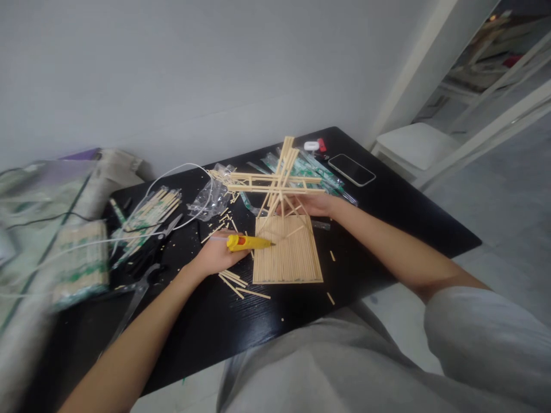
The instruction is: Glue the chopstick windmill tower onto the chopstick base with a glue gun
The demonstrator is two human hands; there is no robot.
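Observation:
My left hand [220,253] is wrapped round a yellow hot glue gun [247,242], its nozzle pointing right over a flat base of wooden sticks [288,258]. On this base stands a windmill-like stick model [282,192], with splayed legs and crossed blades made of paired sticks. My right hand [313,203] grips the model from behind, at the top of the legs; its fingers are partly hidden by the sticks. Loose cut sticks [232,281] lie beside the base and under my left hand.
Scissors [170,226], bundled chopsticks [81,258], wrapped chopsticks [150,215] and a white cable [129,236] occupy the left side. Clear plastic wrappers [210,198] lie behind. A phone [352,170] and white earbud case [311,146] sit at the right of the black table [413,238].

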